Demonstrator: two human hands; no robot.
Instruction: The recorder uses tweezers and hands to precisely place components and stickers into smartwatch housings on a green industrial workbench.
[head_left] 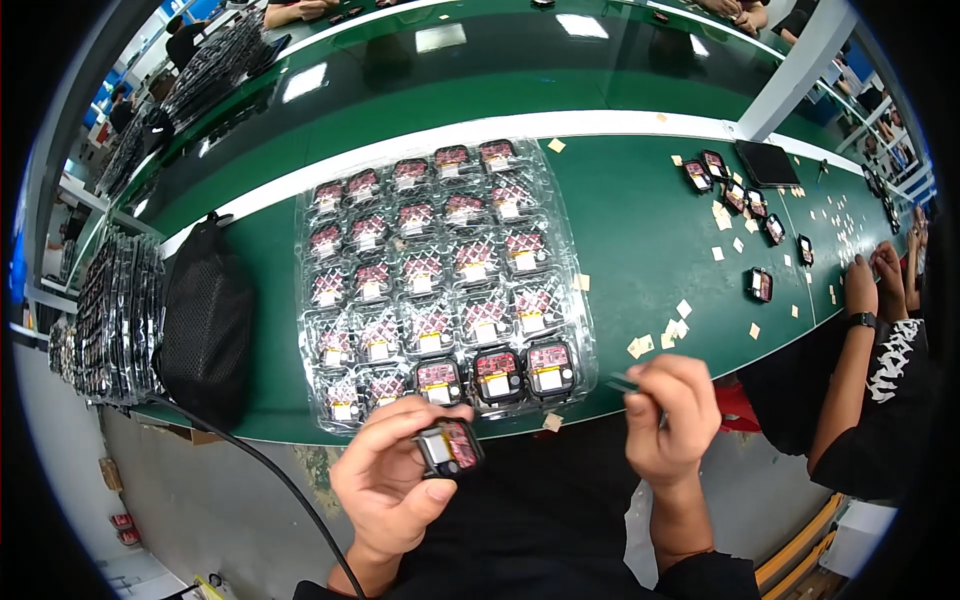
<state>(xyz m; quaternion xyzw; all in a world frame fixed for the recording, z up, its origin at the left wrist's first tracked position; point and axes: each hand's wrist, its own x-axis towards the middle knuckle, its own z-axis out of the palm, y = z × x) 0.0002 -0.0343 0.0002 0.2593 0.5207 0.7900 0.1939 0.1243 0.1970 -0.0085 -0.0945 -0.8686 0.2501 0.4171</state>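
My left hand (390,475) holds a small black square module (449,448) with a red circuit board inside, just below the table's front edge. My right hand (672,410) pinches thin metal tweezers (622,383) whose tips point left toward the tray. A clear plastic tray (575,240) lies on the green table in front of me. It is filled with several rows of the same red-and-black modules (496,372), each in its own pocket.
A black mesh bag (207,320) sits left of the tray, with a black cable running down from it. Stacked trays (115,320) stand at the far left. Small tan paper bits (683,310) litter the table's right. A co-worker's arm (860,330) works at the right, by loose modules (760,285).
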